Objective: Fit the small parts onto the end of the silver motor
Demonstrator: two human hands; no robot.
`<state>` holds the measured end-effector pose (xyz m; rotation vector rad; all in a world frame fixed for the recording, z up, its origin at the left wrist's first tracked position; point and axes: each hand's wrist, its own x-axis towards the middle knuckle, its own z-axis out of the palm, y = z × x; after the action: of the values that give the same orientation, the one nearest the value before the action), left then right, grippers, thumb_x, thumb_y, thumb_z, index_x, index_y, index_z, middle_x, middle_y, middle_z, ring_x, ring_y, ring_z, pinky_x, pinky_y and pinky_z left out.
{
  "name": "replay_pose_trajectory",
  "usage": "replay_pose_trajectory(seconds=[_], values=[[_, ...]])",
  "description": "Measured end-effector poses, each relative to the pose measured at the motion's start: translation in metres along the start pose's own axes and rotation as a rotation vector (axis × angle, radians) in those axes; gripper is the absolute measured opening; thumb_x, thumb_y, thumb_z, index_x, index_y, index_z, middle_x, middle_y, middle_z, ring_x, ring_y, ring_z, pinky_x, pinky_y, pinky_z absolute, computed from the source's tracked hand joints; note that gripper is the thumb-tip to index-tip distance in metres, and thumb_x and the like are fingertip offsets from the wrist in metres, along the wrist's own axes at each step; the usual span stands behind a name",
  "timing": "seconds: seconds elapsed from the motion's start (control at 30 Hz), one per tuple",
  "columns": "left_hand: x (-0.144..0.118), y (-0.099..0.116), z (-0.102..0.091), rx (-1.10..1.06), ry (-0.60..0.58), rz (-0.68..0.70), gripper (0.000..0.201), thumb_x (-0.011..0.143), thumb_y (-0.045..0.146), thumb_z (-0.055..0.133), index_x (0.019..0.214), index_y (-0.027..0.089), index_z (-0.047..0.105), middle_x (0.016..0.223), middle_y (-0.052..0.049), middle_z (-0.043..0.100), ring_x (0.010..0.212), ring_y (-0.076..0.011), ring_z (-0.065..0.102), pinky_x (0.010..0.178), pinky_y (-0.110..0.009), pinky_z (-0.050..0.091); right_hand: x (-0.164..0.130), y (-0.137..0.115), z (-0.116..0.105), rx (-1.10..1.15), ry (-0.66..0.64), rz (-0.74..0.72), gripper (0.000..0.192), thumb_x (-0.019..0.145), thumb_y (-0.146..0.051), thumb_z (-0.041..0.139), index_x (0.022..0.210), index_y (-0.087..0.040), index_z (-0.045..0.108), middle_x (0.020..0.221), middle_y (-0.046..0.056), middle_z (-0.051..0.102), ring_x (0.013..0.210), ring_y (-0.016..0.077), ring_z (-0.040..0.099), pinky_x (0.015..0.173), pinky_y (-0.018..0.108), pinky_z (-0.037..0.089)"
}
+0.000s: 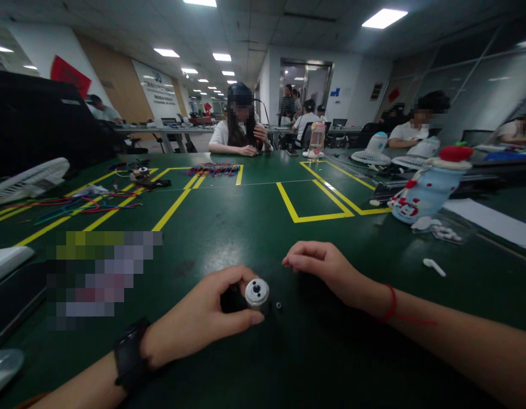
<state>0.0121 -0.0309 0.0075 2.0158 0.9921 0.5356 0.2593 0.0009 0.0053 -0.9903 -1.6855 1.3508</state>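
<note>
Left hand rests on the green surface near the lower centre of the view, grip clamped on a small cylindrical motor: thumb above, fingers curled under and around its dark body. The motor's silver end cap faces the camera, showing a central hole and smaller openings. A black watch sits on the left wrist.

Right hand lies just right of the motor, knuckles up, fingers curled together with tips touching the surface; whether anything sits under them cannot be told. A red string circles the right wrist.

A tiny dark part lies on the surface just beside the motor, between the two hands.

Further out: yellow tape lines mark the surface, bundles of coloured wires lie at the far edge, a white fan stands at left, and a blue bottle with a red cap leans at right. A seated person works opposite
</note>
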Motion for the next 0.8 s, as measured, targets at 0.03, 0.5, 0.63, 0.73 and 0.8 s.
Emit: replay_pose_trajectory(seconds=[0.03, 0.5, 0.63, 0.73, 0.8], values=[[0.000, 0.000, 0.000, -0.004, -0.002, 0.000, 0.021, 0.082, 0.026, 0.068, 0.100, 0.022, 0.058, 0.098, 0.000, 0.064, 0.090, -0.0188, 0.058, 0.080, -0.031, 0.044, 0.004, 0.003, -0.003, 0.093, 0.073, 0.043, 0.021, 0.080, -0.036, 0.066, 0.082, -0.016, 0.068, 0.079, 0.003, 0.062, 0.070, 0.0124, 0.054, 0.066, 0.027, 0.042], [0.002, -0.002, -0.001, -0.041, -0.005, -0.001, 0.021, 0.082, 0.025, 0.068, 0.099, 0.022, 0.057, 0.096, 0.001, 0.064, 0.088, -0.0179, 0.059, 0.077, -0.029, 0.045, -0.008, -0.001, 0.007, -0.520, -0.231, -0.258, 0.017, 0.074, -0.023, 0.071, 0.089, -0.017, 0.069, 0.094, 0.004, 0.061, 0.083, 0.0155, 0.055, 0.074, 0.030, 0.043], [0.002, -0.003, -0.001, -0.021, 0.000, 0.007, 0.020, 0.081, 0.026, 0.068, 0.098, 0.022, 0.057, 0.095, 0.001, 0.063, 0.087, -0.0179, 0.058, 0.077, -0.029, 0.044, -0.009, -0.004, 0.014, -0.626, -0.223, -0.353, 0.011, 0.080, -0.018, 0.066, 0.090, -0.017, 0.069, 0.095, 0.004, 0.060, 0.087, 0.0145, 0.055, 0.079, 0.029, 0.044], [0.001, -0.003, -0.001, 0.018, 0.010, 0.007, 0.020, 0.081, 0.029, 0.068, 0.096, 0.021, 0.058, 0.093, 0.001, 0.062, 0.086, -0.0183, 0.057, 0.076, -0.030, 0.044, -0.005, -0.012, 0.020, -0.508, -0.034, -0.402, 0.011, 0.084, -0.017, 0.063, 0.094, -0.016, 0.067, 0.091, 0.003, 0.059, 0.084, 0.0124, 0.055, 0.073, 0.025, 0.045], [0.001, -0.003, -0.001, 0.045, 0.016, -0.002, 0.021, 0.080, 0.030, 0.069, 0.095, 0.021, 0.058, 0.091, 0.001, 0.062, 0.084, -0.0184, 0.056, 0.074, -0.029, 0.044, -0.002, -0.020, 0.026, -0.470, 0.037, -0.460, 0.011, 0.083, -0.018, 0.064, 0.094, -0.016, 0.067, 0.091, 0.003, 0.058, 0.084, 0.0121, 0.055, 0.073, 0.025, 0.045]])
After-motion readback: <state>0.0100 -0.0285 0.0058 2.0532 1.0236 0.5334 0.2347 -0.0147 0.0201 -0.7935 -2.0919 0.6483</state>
